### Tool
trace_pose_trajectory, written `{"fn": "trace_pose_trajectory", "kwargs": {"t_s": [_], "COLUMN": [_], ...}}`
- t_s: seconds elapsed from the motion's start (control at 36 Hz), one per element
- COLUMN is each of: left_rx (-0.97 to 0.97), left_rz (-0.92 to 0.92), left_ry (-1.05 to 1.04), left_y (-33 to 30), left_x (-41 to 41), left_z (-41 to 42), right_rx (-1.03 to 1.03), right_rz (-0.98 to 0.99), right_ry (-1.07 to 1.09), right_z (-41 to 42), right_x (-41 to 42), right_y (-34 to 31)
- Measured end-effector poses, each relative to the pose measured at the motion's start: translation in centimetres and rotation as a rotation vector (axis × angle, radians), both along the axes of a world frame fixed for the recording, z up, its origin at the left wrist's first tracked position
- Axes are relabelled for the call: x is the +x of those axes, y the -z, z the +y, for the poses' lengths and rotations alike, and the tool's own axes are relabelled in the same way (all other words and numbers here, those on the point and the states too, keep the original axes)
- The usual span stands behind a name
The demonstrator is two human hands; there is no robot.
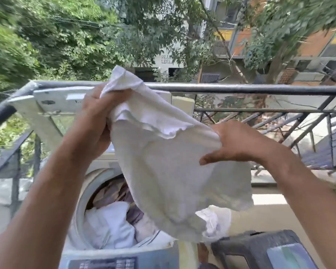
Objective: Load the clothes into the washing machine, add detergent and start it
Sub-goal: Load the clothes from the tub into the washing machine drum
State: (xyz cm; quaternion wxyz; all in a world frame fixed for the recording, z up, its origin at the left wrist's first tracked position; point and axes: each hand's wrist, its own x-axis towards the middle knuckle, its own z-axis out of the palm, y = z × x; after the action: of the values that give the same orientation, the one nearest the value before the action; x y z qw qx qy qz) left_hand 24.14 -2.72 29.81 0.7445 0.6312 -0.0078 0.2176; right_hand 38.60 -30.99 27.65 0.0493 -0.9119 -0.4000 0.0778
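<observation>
Outdoors, left hand (97,113) and right hand (239,144) each grasp the white cloth (173,162) above the open washing machine (81,191) holding clothes (113,220)

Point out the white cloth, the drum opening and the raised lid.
white cloth (178,171): head view, middle of its hanging part.
drum opening (81,193): head view, left rim.
raised lid (52,105): head view, pale underside.

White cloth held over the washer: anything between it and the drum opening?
Nothing visible blocks it. The lid is raised at the back, and the drum opening lies open below the white cloth, which both hands hold, left hand and right hand. Clothes already lie inside the drum.
</observation>
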Motion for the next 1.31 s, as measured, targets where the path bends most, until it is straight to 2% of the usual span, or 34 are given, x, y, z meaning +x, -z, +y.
{"fn": "trace_pose_trajectory", "kwargs": {"t_s": [0.11,0.19,0.25,0.31,0.47,0.58,0.69,0.78,0.86,0.97,1.06,1.14,1.19,1.31], "left_rx": [0.074,-0.053,-0.068,-0.027,0.016,0.073,0.154,-0.064,-0.291,-0.551,-0.651,-0.601,-0.538,-0.288], "left_rz": [-0.007,-0.007,0.02,0.089,0.377,0.455,0.508,0.562,0.531,0.452,0.313,0.169,0.169,0.245], "left_ry": [0.025,-0.051,-0.116,-0.153,-0.247,-0.02,0.186,0.054,-0.077,-0.13,-0.153,-0.188,-0.285,-0.444], "left_y": [-0.4,-0.3,0.4,1.6,8.4,12.6,15.3,15.9,15.8,15.1,15.0,14.6,14.3,14.6], "left_x": [-1.8,-3.5,-4.9,-6.2,-8.7,-9.1,-8.3,-8.0,-7.8,-8.9,-10.4,-12.0,-12.3,-12.0], "left_z": [1.0,3.0,5.2,7.3,9.8,5.4,0.0,-2.2,-1.2,2.4,4.8,6.5,7.4,8.0], "right_rx": [-0.152,-0.21,-0.217,-0.084,0.598,0.977,1.156,1.234,1.304,1.4,1.279,1.027,0.854,0.657], "right_rz": [-0.103,-0.021,0.082,0.219,0.642,0.978,1.356,1.68,1.81,1.553,1.291,1.155,1.017,0.781], "right_ry": [0.131,0.214,0.246,0.263,0.283,0.201,0.0,-0.086,-0.102,0.146,0.372,0.531,0.543,0.284], "right_z": [2.4,2.8,2.7,2.7,5.0,9.0,13.5,15.6,16.0,14.9,13.4,11.5,10.9,11.6], "right_x": [0.0,0.4,0.3,-0.2,-3.0,-6.3,-10.8,-12.8,-13.2,-11.6,-10.3,-10.2,-11.0,-12.9], "right_y": [4.0,4.7,4.3,3.3,-1.1,-3.8,-4.2,-2.9,-1.6,0.5,3.2,6.7,8.4,10.1]}}
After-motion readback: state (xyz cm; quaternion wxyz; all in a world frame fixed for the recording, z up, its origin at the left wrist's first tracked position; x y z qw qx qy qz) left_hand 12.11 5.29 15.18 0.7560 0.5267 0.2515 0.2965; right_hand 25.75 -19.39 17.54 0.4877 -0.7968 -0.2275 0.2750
